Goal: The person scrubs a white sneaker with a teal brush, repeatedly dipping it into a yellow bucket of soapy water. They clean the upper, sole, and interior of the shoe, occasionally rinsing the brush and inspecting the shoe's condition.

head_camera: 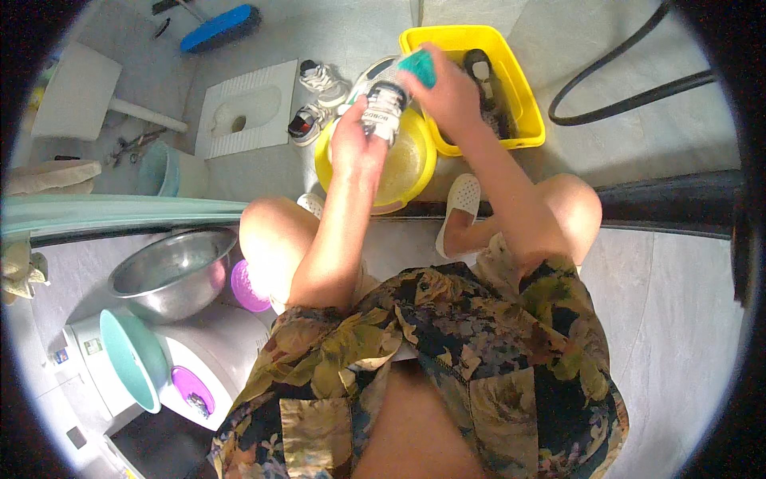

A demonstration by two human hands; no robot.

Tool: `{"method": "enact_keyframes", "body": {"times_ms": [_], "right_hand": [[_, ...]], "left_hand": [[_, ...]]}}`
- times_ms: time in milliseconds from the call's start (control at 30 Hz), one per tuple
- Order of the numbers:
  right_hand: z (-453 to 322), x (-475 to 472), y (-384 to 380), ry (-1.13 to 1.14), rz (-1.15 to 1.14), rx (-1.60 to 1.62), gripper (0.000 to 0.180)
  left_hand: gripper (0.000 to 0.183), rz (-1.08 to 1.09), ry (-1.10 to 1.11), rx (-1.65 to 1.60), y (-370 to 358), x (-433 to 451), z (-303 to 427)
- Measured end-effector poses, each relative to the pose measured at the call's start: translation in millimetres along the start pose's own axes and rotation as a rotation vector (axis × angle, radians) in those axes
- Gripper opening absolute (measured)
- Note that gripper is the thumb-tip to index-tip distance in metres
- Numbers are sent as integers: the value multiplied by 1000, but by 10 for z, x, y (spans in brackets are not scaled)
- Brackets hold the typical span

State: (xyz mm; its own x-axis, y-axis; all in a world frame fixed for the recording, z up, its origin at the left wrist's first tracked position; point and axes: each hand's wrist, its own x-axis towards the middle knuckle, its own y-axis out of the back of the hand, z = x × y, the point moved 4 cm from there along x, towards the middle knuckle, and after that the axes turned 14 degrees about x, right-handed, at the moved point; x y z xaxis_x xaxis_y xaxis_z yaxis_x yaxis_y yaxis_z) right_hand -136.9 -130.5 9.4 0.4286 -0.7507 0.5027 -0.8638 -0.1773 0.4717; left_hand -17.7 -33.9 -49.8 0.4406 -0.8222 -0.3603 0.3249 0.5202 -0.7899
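Note:
My left hand (354, 141) grips a white sneaker (384, 114) with black trim and a black lining, holding it over a round yellow basin (422, 164). Lettering shows on the sneaker's tongue. A green scouring pad (419, 67) is pinched in my right hand (452, 93), close to the sneaker's far end; whether the two touch cannot be told. The basin appears to hold some liquid. Just right of it stands a yellow rectangular tub (531, 108), with a dark shoe (477, 66) inside, partly hidden by my right hand and forearm.
Two more sneakers, one farther (326, 84) and one nearer (308, 124), rest on the floor beside a squat toilet (245, 111). A black hose (622, 57) curves at the right. A blue broom (218, 29) lies far left. A steel bowl (173, 269) and a teal basin (133, 359) stand near my left knee.

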Motion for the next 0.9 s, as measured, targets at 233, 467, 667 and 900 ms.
{"method": "enact_keyframes", "body": {"times_ms": [233,467,667,900], "right_hand": [[-200,-228,-127,127,-24,67,57],[-259,-85,-34,28,-69,91,57],[-160,111,29,-160,51,92,60],[-92,-61,-86,32,-20,35,62]], "left_hand": [[27,46,104,-129,79,73,57],[33,96,108,-174,109,66,74],[29,109,167,-141,43,1,47],[29,85,-5,19,31,-32,80]]}}
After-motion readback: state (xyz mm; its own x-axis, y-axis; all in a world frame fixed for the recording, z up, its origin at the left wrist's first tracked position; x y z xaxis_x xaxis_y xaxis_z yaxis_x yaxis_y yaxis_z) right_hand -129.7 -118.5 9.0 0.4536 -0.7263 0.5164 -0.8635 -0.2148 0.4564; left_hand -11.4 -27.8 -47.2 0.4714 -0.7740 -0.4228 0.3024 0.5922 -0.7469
